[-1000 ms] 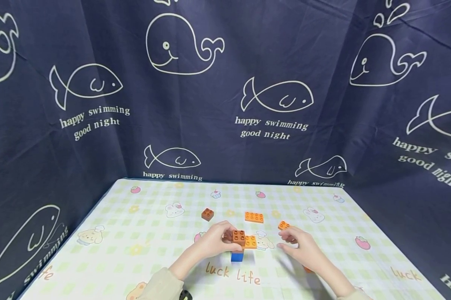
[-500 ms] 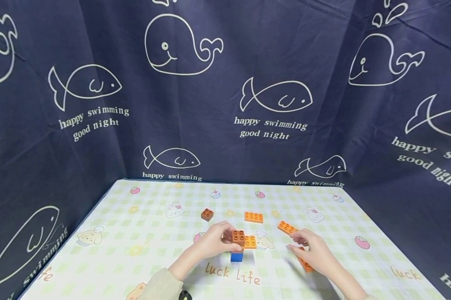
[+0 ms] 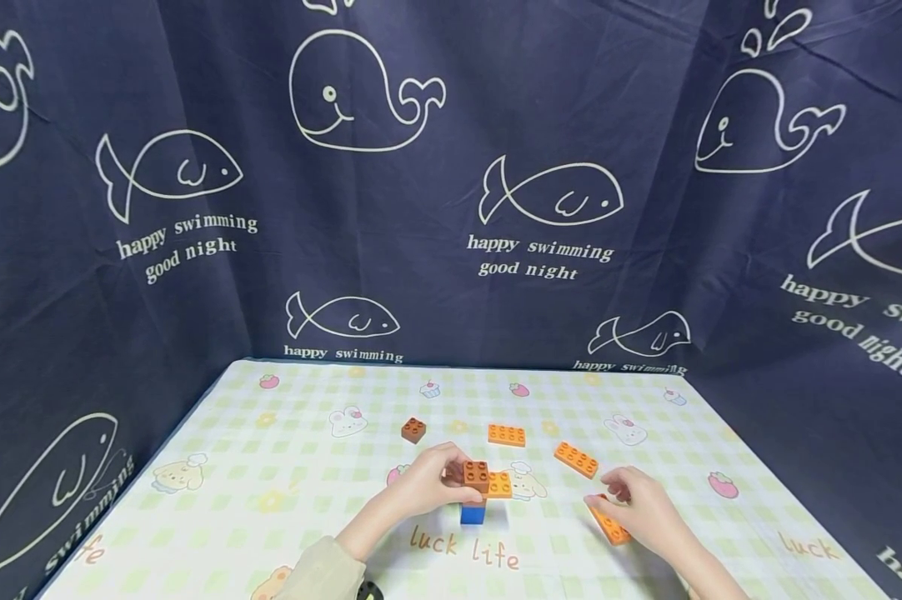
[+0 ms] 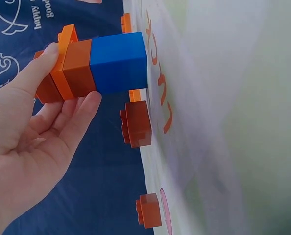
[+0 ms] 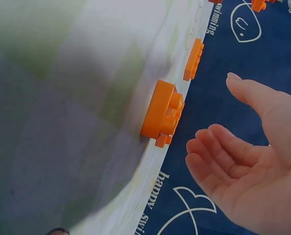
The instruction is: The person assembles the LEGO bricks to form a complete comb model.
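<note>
My left hand (image 3: 430,482) grips a stack of toy building bricks (image 3: 476,477) between thumb and fingers. In the left wrist view the stack has a blue brick (image 4: 119,62) at the bottom, then a brown brick (image 4: 79,68), a thin orange brick (image 4: 62,63) and another brown one on top. The orange layer juts out to the right in the head view. My right hand (image 3: 643,510) hovers over a near orange brick (image 3: 610,523), partly covering it, thumb and fingers apart with nothing between them. In the right wrist view an orange brick (image 5: 160,110) lies beyond the fingertips.
Beyond my right hand lies an orange brick (image 3: 576,460); another orange brick (image 3: 507,435) is farther back. A small brown brick (image 3: 413,430) lies back left. The left wrist view shows two brown bricks, the nearer brown brick (image 4: 138,124) included. A patterned cloth (image 3: 271,450) covers the table.
My right hand has moved right and slightly nearer me, away from the far-right orange brick, which is now fully uncovered. My left hand and the stack have stayed in place.
</note>
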